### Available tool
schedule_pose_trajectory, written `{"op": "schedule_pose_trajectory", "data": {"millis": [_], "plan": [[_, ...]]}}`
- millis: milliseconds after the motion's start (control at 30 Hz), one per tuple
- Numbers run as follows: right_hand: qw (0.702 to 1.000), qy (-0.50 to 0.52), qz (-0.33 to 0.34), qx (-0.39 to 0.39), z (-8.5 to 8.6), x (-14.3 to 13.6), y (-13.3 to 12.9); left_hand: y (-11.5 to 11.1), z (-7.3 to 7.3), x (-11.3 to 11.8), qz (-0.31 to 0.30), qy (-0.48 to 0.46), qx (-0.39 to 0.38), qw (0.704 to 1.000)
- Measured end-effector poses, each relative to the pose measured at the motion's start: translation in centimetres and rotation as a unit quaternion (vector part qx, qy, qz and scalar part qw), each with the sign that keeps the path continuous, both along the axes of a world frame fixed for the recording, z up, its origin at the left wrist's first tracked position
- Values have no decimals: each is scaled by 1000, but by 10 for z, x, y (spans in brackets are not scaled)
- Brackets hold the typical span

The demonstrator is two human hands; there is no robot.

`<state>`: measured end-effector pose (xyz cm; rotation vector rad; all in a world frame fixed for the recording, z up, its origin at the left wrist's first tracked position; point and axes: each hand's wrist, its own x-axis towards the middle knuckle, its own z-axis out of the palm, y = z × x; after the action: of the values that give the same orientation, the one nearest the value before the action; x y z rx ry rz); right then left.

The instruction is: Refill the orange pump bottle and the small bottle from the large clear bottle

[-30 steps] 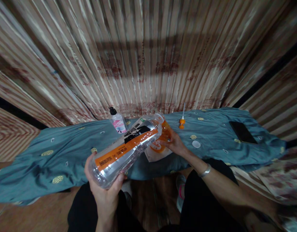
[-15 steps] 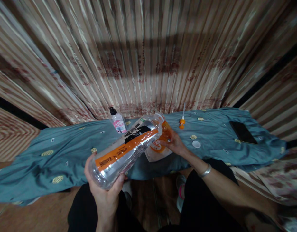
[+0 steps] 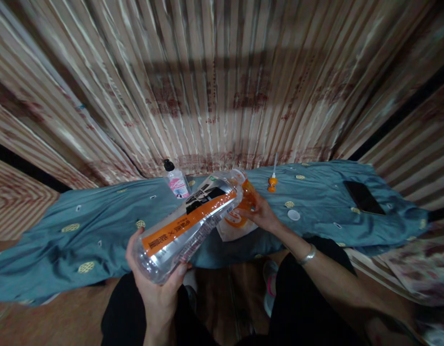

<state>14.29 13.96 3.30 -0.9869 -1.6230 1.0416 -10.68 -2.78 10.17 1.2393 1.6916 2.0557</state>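
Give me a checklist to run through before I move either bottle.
1. Left hand supporting the clear bottle near its base: ok.
2. Right hand on the orange bottle: ok.
3. Clear bottle upright, safe to release: not ok, it is tilted.
4. Mouths lined up: cannot tell, the orange bottle's opening is hidden.
5. Orange pump top out of the hands' way: ok, on the cloth.
6. Phone away from both bottles: ok, far right.
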Motion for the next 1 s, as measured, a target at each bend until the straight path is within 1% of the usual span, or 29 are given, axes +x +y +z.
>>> {"op": "schedule_pose_trajectory", "data": {"millis": [100, 200, 433, 533, 700, 833, 1000], "plan": [[1000, -2, -1, -4, -2, 0, 0, -1, -6, -4, -28, -37, -12, 999], [1000, 3, 3, 0, -2, 0, 1, -2, -8, -5, -44, -67, -20, 997], [1000, 18, 9, 3, 0, -1, 0, -8, 4, 7, -88, -134, -37, 986], [1000, 19, 9, 0, 0, -1, 0, -10, 7, 12, -99, -155, -34, 982], [1000, 13, 5, -1, -1, -1, 0, -10, 2, 8, -82, -137, -43, 986], [1000, 23, 11, -5, -3, -2, 1, -11, -3, 0, -68, -98, -51, 992], [1000, 10, 5, 7, -7, 0, 3, -12, -1, -1, -58, -70, -75, 993]]}}
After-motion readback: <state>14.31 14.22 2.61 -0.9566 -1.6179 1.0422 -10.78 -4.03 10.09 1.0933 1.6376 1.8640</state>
